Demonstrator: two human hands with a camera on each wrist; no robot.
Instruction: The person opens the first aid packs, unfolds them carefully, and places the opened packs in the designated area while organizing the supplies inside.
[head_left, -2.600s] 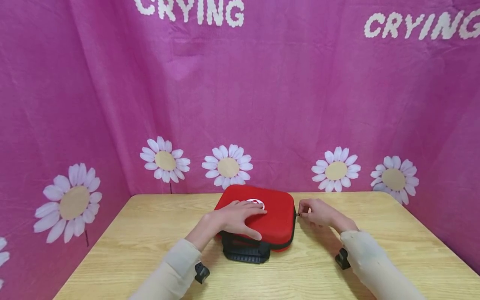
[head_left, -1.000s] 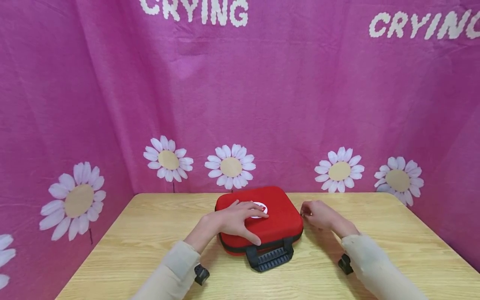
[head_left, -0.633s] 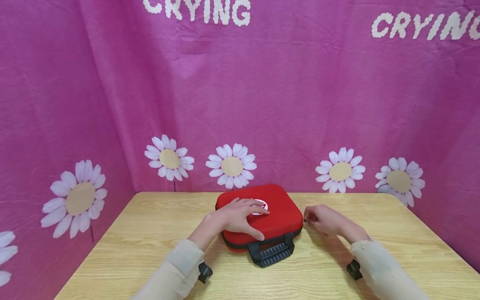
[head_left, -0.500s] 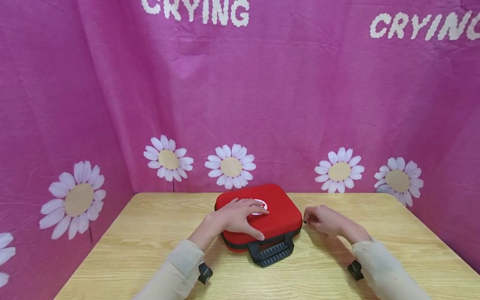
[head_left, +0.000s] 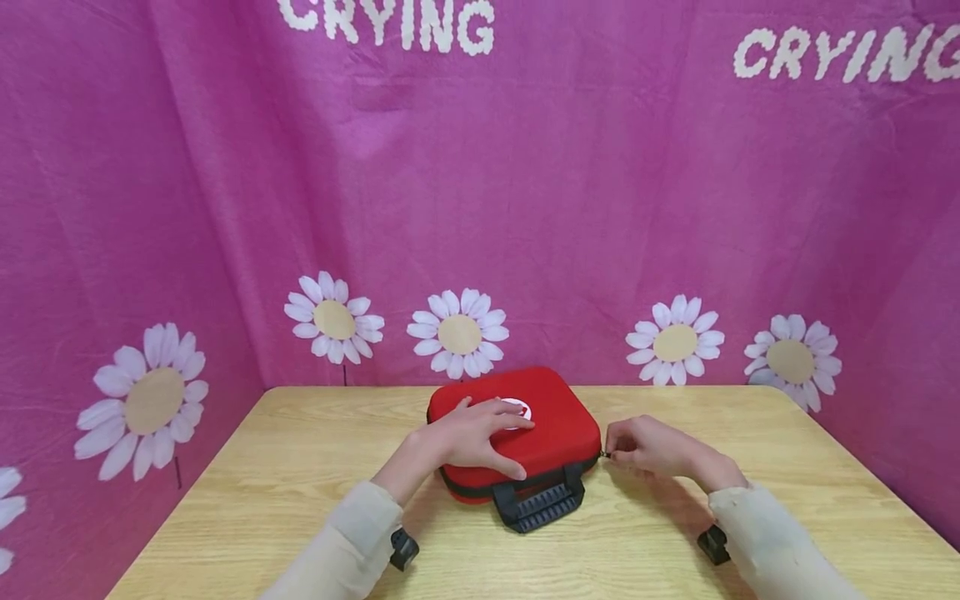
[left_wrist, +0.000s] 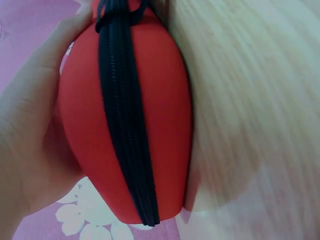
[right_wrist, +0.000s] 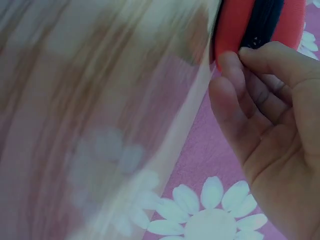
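A red zippered case [head_left: 566, 421] with a round white emblem lies flat on the table, its black handle [head_left: 546, 505] facing the near side. My left hand [head_left: 472, 435] rests on the lid with fingers spread, partly covering the emblem. At the case's right side, near the front corner, my right hand [head_left: 660, 448] pinches the zipper pull [head_left: 606, 454] between thumb and forefinger. The left wrist view shows the black zipper [left_wrist: 122, 100] closed along that side. In the right wrist view, the fingertips meet at the zipper tape [right_wrist: 262, 22] and mostly hide the pull.
The wooden table [head_left: 300, 508] extends around the case. Behind it and at both sides hangs a magenta curtain [head_left: 555, 183] with daisies and white lettering. Each wrist carries a small black camera.
The case has turned, bringing its handle rightward. My right hand has moved toward the front right corner along the zipper, pinching the pull. My left hand stays on the lid.
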